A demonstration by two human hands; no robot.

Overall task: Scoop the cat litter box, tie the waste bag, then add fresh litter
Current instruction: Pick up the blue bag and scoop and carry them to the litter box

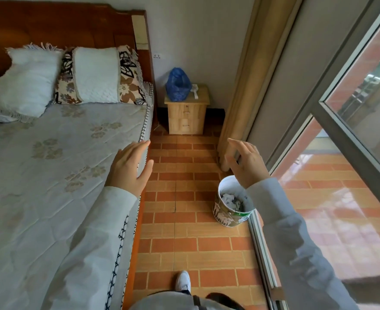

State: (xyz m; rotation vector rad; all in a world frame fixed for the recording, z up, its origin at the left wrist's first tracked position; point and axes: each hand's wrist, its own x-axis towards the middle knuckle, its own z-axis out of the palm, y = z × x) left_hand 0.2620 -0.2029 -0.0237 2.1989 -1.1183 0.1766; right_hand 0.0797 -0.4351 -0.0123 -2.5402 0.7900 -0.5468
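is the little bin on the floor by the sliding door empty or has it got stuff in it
Not empty. The waste bin stands upright on the tiled floor with crumpled paper visible inside, lying well below its rim.

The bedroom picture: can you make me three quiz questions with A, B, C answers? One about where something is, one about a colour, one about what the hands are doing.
1. Where is the scoop?
A. on the bed
B. on the nightstand
C. in the bin

2. What colour is the bag?
A. blue
B. red
C. yellow

3. What are the left hand and right hand doing?
A. holding the bag
B. gripping the scoop
C. open, holding nothing

Answers: B, it lies beside the bag on the nightstand top; A, the plastic is blue; C, fingers are spread and empty.
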